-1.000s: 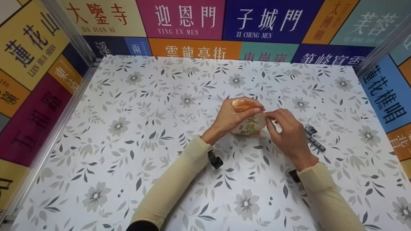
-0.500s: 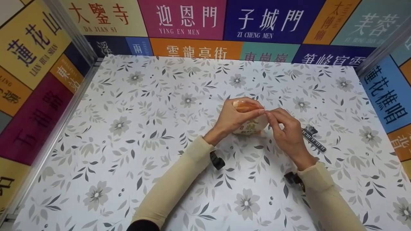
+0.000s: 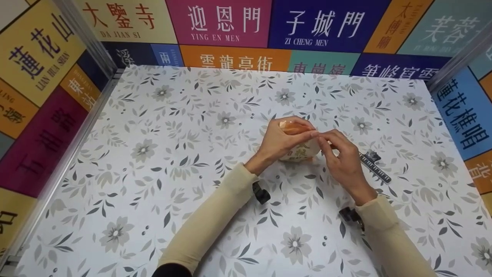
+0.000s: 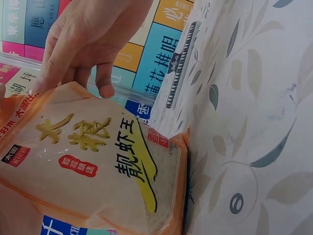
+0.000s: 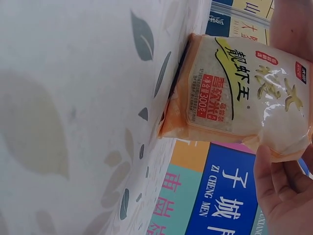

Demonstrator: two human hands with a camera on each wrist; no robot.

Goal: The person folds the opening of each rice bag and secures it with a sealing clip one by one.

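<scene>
A small plastic rice bag, whitish with orange edges and Chinese lettering, stands upright on the table. My left hand grips its upper left side, thumb in front and fingers behind the top. At the upper right corner, my right hand pinches the bag's edge with thumb and forefinger, close to the left thumb tip. In the right wrist view the bag's front shows a red 300-gram label, and the right thumb presses at the side edge. The left fingers are mostly hidden behind the bag.
Right of the right hand lies a narrow strip with a piano-key pattern and a small black figure on its edge. The flower-patterned tabletop is bordered by panels of coloured Chinese signs at the back and sides.
My right hand has shifted slightly left toward the left thumb, its thumb and forefinger drawing together at the bag's corner. The left hand and bag have barely moved.
</scene>
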